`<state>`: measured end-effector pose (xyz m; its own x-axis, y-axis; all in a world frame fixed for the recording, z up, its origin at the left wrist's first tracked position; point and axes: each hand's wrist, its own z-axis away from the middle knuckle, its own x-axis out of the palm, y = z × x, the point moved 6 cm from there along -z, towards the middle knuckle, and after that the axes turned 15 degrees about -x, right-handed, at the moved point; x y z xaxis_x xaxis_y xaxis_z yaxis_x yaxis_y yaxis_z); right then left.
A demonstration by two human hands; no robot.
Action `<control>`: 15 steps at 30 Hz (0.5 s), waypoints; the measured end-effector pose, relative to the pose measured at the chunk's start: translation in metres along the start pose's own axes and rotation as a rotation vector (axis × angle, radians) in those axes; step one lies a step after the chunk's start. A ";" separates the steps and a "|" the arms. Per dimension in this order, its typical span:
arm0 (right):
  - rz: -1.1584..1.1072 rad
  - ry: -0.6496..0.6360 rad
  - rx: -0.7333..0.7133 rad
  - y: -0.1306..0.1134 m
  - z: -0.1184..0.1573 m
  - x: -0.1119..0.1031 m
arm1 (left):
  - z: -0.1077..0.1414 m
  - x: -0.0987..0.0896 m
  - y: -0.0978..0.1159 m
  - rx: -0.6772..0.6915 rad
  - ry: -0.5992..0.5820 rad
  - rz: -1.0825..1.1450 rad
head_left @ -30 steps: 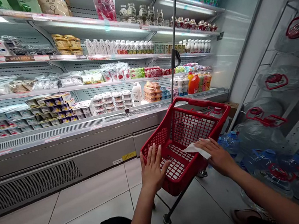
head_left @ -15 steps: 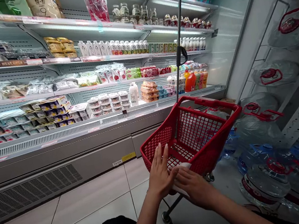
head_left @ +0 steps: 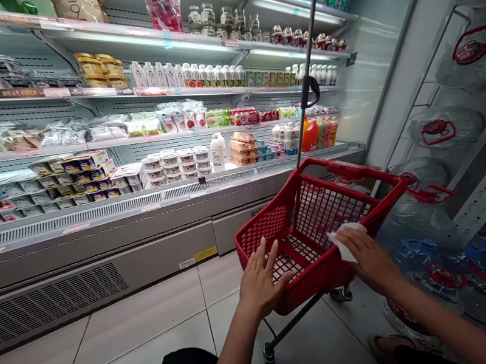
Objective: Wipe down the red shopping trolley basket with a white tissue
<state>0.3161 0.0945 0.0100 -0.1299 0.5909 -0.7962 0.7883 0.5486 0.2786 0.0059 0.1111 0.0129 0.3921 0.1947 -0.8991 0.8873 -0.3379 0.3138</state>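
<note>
A small red plastic shopping cart [head_left: 303, 286] stands in front of me, and the inside of its basket shows bare red mesh. My left hand [head_left: 261, 283] lies at the basket's near left edge with the fingers spread, holding nothing. Farther right, my right hand [head_left: 373, 260] presses a white wipe [head_left: 346, 241] over the rim on the cart's right side. The fingers cover part of the wipe, so whether it is paper or cloth I cannot tell. A dark pole [head_left: 309, 48] with a black loop rises behind the basket.
A refrigerated display case [head_left: 96, 245] with several shelves of dairy tubs, bottles and packets runs along the left and back. At right stand large clear water bottles [head_left: 443, 279] with red handles, close to my right arm. Pale tiles [head_left: 154, 319] cover the floor.
My right hand has moved right with the wipe, away from my left hand, onto the cart's right rim. My left hand stays at the near edge with its fingers more spread.
</note>
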 end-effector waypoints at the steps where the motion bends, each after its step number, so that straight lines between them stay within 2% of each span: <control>1: -0.026 0.010 -0.001 -0.014 -0.004 0.003 | -0.001 0.001 0.000 -0.003 0.004 -0.002; 5: -0.148 -0.026 -0.111 -0.081 -0.030 0.004 | -0.005 0.001 -0.004 -0.014 0.007 -0.013; 7: -0.189 -0.075 -0.196 -0.101 -0.041 -0.002 | -0.009 -0.002 -0.010 -0.039 0.001 -0.019; 8: -0.197 -0.097 -0.231 -0.104 -0.044 -0.006 | -0.011 -0.003 -0.014 -0.056 -0.003 -0.021; 9: -0.194 -0.114 -0.255 -0.100 -0.044 -0.010 | -0.014 -0.005 -0.019 -0.074 -0.006 -0.022; 11: -0.155 -0.122 -0.250 -0.074 -0.036 -0.018 | -0.020 -0.010 -0.029 -0.106 -0.003 -0.023; 15: 0.003 -0.064 -0.071 0.007 -0.001 -0.032 | -0.028 -0.019 -0.044 -0.191 -0.014 -0.010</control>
<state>0.3248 0.0799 0.0382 -0.0871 0.5548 -0.8274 0.7435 0.5890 0.3167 -0.0340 0.1483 0.0252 0.3811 0.1836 -0.9061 0.9215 -0.1550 0.3562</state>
